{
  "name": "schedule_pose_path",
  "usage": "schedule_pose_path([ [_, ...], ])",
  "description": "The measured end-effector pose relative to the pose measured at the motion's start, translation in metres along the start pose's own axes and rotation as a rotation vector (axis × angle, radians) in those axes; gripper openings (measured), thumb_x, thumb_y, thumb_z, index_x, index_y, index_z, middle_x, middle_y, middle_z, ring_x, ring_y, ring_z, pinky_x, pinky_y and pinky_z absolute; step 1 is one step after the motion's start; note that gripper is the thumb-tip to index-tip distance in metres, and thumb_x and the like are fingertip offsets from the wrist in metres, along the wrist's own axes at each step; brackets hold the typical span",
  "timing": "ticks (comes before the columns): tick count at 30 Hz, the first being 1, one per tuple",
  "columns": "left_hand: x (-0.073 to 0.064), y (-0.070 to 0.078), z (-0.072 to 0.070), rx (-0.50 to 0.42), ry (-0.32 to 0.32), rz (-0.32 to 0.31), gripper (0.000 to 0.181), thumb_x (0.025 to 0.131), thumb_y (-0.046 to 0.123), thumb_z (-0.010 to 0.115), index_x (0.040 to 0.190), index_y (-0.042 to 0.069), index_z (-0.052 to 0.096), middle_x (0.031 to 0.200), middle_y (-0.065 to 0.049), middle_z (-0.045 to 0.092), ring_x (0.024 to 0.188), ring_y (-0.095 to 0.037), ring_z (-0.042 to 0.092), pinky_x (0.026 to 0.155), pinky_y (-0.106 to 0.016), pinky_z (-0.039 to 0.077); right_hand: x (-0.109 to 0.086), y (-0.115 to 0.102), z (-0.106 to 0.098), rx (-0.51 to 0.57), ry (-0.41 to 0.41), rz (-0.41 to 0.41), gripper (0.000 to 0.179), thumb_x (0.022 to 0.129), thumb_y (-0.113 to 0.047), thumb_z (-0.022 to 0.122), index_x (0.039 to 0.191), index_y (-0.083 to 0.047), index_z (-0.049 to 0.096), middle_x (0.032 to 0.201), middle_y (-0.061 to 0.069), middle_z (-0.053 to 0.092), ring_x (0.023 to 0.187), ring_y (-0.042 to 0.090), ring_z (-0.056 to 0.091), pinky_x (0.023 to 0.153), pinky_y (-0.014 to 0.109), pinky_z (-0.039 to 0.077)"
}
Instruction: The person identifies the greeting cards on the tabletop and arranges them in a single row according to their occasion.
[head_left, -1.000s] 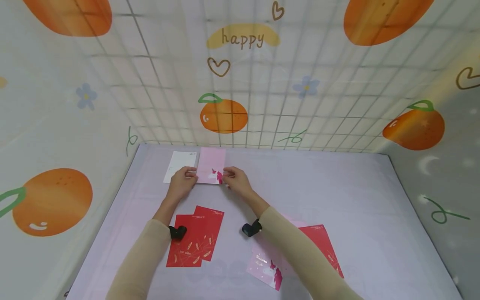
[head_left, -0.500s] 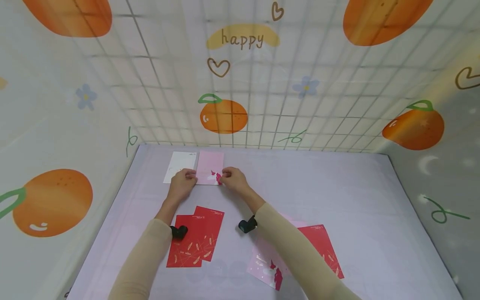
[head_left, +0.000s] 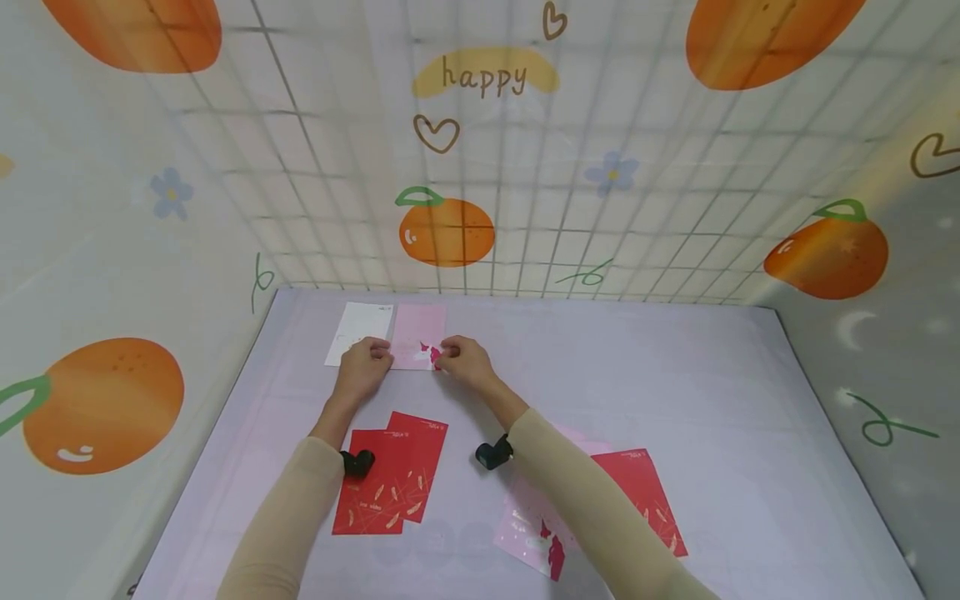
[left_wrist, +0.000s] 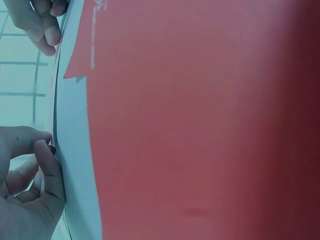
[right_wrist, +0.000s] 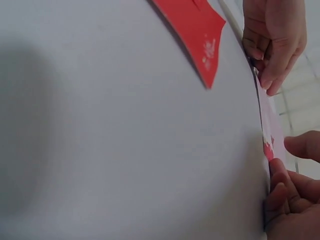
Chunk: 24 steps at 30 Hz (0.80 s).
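Note:
A pink card (head_left: 418,325) with a unicorn print lies at the back of the table, to the right of a white card (head_left: 362,327). My left hand (head_left: 365,367) pinches the pink card at its lower left corner, its fingers overlapping the white card's edge. At the lower right corner, over the unicorn print, my right hand (head_left: 467,363) holds the pink card between thumb and fingers. In the right wrist view, this hand (right_wrist: 295,200) has a fingertip right on the card's near edge, with another finger raised beside it. The left wrist view shows the left thumb and forefinger meeting.
Two red cards (head_left: 375,479) with gold feather prints overlap in front, partly under the left wrist camera. Another red card (head_left: 645,496) and pink unicorn cards (head_left: 528,533) lie at the right front, partly hidden by the right sleeve. A patterned curtain (head_left: 637,242) stands behind the table.
Both hands have drawn the pink card slightly left and toward the front, so its lower edge sits nearly level with the white card's. The other cards have stayed put.

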<state>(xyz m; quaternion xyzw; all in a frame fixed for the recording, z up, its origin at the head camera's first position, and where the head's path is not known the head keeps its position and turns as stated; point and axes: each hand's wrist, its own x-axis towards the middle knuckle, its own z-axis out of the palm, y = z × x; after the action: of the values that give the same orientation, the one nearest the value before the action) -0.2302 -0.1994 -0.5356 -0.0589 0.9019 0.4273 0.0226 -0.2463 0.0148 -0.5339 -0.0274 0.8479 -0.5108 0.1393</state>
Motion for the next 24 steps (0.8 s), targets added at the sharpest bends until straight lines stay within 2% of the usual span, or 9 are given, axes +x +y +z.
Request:
schedule_pose_path([
  [15, -0.0004, -0.0003, 0.0001, 0.013, 0.009, 0.008, 0.030, 0.096, 0.012, 0.061, 0.123, -0.002, 0.062, 0.111, -0.020, 0.067, 0.099, -0.031, 0.065, 0.084, -0.043, 0.054, -0.0057, 0.0014, 0.0028, 0.027, -0.006, -0.007, 0.038, 0.093, -0.017, 0.071, 0.127, -0.003, 0.064, 0.102, 0.006, 0.066, 0.090, 0.020, 0.060, 0.078, 0.029, 0.055],
  [24, -0.0026, 0.0015, 0.0002, 0.014, 0.026, 0.014, 0.031, 0.096, 0.013, 0.060, 0.123, -0.002, 0.062, 0.113, -0.021, 0.067, 0.103, -0.034, 0.065, 0.087, -0.047, 0.052, -0.0086, 0.0041, 0.0004, 0.026, -0.001, -0.060, 0.035, 0.091, -0.014, 0.072, 0.123, -0.001, 0.065, 0.098, 0.005, 0.068, 0.089, 0.019, 0.060, 0.076, 0.029, 0.053],
])
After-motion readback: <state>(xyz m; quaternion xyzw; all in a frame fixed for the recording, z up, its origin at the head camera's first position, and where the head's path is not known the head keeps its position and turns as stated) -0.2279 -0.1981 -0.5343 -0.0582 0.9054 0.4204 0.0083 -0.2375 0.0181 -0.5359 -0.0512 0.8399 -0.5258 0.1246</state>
